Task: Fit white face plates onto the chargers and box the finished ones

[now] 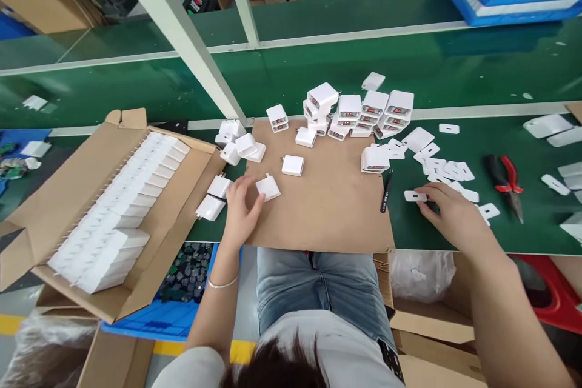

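Note:
My left hand (243, 206) rests at the left edge of the cardboard sheet, thumb and fingers apart. Its thumb tip is at the near-left corner of a white charger (268, 187) lying flat; whether they touch I cannot tell. Just left of that hand lie two more white chargers (211, 207). My right hand (450, 209) pinches a small white end cap (414, 196) with a dark slot, over the green bench. Beyond it is a loose pile of similar caps (448, 171). Open-ended white charger housings (349, 108) stand stacked at the back of the sheet.
An open carton (182, 218) with rows of white chargers stands at left. A black pen (387, 191) lies at the edge of the cardboard sheet (331, 212). Red-handled pliers (508, 185) lie at right. A pale post (182, 24) rises behind the bench.

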A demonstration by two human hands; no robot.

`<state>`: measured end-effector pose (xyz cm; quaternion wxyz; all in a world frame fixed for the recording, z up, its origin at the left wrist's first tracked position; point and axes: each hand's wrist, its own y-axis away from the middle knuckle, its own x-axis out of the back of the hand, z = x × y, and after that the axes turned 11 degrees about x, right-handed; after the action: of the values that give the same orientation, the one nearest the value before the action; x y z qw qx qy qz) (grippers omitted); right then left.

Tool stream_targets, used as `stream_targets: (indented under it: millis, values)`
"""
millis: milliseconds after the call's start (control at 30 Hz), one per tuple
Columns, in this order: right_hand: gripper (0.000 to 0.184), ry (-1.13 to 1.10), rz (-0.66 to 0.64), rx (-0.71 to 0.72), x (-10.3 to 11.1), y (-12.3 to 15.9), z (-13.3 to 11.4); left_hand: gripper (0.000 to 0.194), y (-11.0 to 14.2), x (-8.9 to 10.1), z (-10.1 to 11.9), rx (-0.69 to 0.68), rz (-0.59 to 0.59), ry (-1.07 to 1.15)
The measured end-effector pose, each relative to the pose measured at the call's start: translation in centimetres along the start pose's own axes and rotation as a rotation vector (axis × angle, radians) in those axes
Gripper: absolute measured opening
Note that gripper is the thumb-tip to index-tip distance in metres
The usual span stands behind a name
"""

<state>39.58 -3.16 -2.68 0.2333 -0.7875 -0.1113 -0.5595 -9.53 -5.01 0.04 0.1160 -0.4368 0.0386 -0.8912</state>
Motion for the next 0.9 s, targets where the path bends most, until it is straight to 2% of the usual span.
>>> stream_targets:
  millis: [67,133,200,267,367,467,567,667,767,833,900]
  values:
    - [0.03,-0.037,-0.048,-0.021,0.5,-0.1,0.3,0.032,-1.2,0.3,1.0,-0.01,0.087,0.035]
    - [0.035,-0.071,-0.111,-0.057,1.0,-0.2,0.5,0.028,-3.0,0.3,2.0,-0.083,0.09,0.045]
    - [0.038,-0.056,-0.166,-0.119,1.6,-0.4,0.5,0.032,-5.3,-0.1,3.0,-0.203,-0.022,0.043]
    - [0.036,-0.022,-0.18,-0.175,2.1,-0.5,-0.2,0.047,-7.7,-1.0,3.7,-0.296,-0.202,0.031]
    - [0.021,-0.078,-0.096,-0.161,2.5,-1.1,-2.7,0.066,-10.7,-2.8,4.1,-0.357,-0.446,-0.04]
    - [0.01,-0.191,-0.007,-0.06,1.6,-2.6,-6.6,0.056,-11.8,-4.1,4.3,-0.351,-0.539,-0.168]
    - [0.009,-0.128,-0.029,-0.017,-0.2,-4.7,-10.1,0.047,-10.9,-4.2,5.1,-0.318,-0.459,-0.184]
    - [0.005,-0.085,-0.07,-0.008,-1.9,-6.2,-12.0,0.048,-8.5,-3.2,6.3,-0.307,-0.383,0.084]
    - [0.015,-0.19,-0.119,0.034,-2.7,-6.7,-12.7,0.049,-5.7,-1.9,7.6,-0.321,-0.341,0.335]
    - [0.027,-0.26,-0.123,0.028,-3.0,-6.6,-12.7,0.048,-3.9,-1.3,8.4,-0.313,-0.301,0.417]
    - [0.03,-0.303,-0.11,0.005,-3.1,-6.4,-12.7,0.046,-2.6,-0.9,9.1,-0.295,-0.269,0.483]
